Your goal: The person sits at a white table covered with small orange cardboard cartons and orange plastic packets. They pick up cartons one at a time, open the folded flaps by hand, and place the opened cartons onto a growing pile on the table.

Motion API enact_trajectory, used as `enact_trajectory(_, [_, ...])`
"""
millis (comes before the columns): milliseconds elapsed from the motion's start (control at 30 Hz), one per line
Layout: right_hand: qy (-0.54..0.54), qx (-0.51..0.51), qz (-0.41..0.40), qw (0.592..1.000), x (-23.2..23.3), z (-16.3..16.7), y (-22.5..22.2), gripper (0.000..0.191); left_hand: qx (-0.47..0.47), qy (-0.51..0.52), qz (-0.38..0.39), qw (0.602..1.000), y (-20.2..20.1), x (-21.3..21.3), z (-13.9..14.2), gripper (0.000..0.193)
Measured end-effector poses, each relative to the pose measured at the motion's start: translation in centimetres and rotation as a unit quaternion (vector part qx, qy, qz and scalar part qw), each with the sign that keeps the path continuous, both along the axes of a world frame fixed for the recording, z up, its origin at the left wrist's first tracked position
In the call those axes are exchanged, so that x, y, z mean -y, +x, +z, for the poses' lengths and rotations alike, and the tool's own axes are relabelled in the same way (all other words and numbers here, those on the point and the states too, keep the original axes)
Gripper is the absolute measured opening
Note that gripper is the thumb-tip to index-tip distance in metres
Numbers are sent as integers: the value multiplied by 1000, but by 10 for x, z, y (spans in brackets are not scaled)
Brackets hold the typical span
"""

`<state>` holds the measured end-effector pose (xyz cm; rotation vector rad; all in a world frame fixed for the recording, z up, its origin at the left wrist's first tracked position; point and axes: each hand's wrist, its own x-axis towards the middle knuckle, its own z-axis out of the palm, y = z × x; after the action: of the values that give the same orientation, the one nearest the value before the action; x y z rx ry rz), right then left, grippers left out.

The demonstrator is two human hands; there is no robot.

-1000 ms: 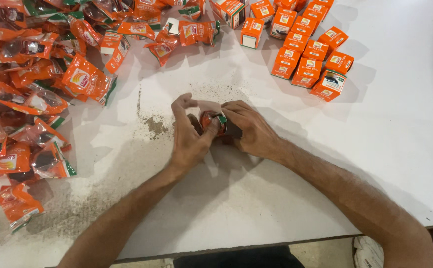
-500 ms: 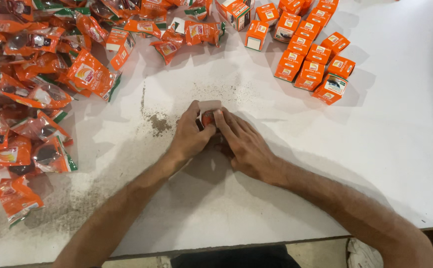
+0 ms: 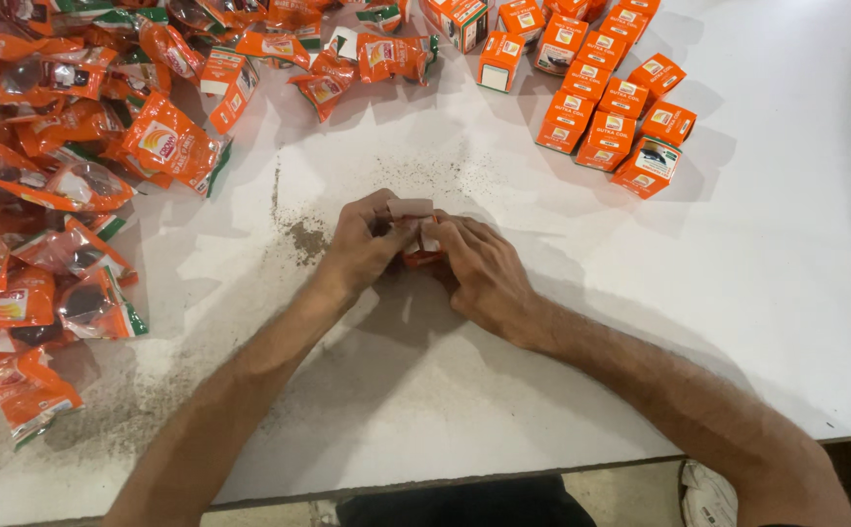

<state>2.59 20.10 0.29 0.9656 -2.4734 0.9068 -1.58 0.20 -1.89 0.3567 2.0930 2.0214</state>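
Note:
Both my hands meet at the middle of the white table. My left hand and my right hand together grip a small orange carton, its pale flap showing at the top between my fingers. Most of the carton is hidden under my fingers. Whether a pouch is inside it cannot be seen.
A big heap of orange plastic pouches covers the table's left side. Several closed orange cartons stand grouped at the far right. Dark powder is spilled just left of my hands. The table's near edge runs along the bottom.
My hands have closed over the carton and turned it; the dark pouch seen between my fingers earlier is now hidden and a pale flap shows on top.

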Motion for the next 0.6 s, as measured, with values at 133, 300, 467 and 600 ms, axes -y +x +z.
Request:
enact_trajectory(133, [-16, 2, -18, 1000, -1, 2, -1, 43, -299, -170, 102, 933, 22, -8, 1, 30])
enact_trajectory(300, [-16, 89, -44, 995, -6, -4, -1, 49, -397, -159, 14, 904, 30, 0, 13, 42])
enact_trajectory(467, [-28, 106, -53, 993, -7, -9, -4, 57, -414, -217, -12, 884, 30, 6, 16, 42])
enact_trajectory(600, [-18, 120, -55, 991, -6, -9, -5, 57, -347, -167, -10, 923, 29, 4, 11, 27])
